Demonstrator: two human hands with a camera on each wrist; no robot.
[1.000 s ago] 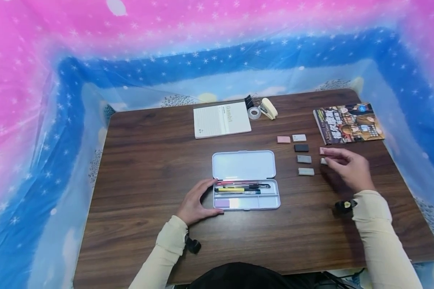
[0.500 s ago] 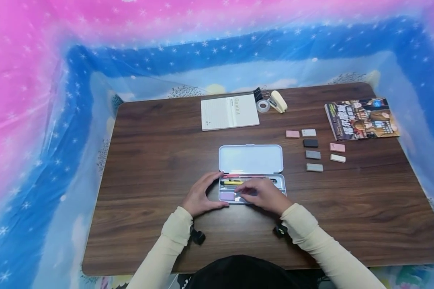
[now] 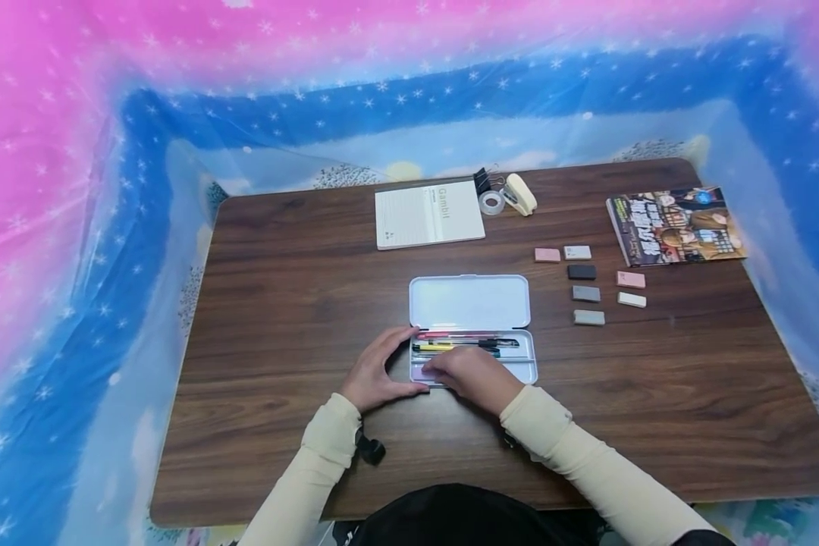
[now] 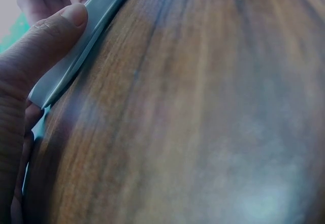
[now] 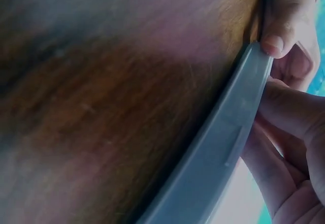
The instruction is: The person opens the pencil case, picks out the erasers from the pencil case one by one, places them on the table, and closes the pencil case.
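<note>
An open white pencil case (image 3: 469,302) lies in front of the person, lid folded back. Pens (image 3: 460,343) lie in its rear compartment. At the case's left end, my left hand (image 3: 375,373) grips it, thumb on the front wall (image 4: 76,46) and fingers toward the hinge. My right hand (image 3: 474,373) reaches into the front compartment, its fingertips at a purple eraser (image 3: 418,373) in the left part. Whether they pinch the eraser is hidden. In the right wrist view, the right fingers (image 5: 289,112) bend over the case wall (image 5: 223,142) beside the left thumb.
Several small erasers (image 3: 585,293) in pink, white, black and grey lie right of the case. A notepad (image 3: 428,215), tape roll (image 3: 491,202), binder clip (image 3: 481,182) and cream stapler (image 3: 520,195) are at the back. A comic book (image 3: 676,226) lies at the far right.
My right hand has left the pink and white erasers at the right and moved left into the case, then further left to the purple eraser. My left hand keeps its place on the case.
</note>
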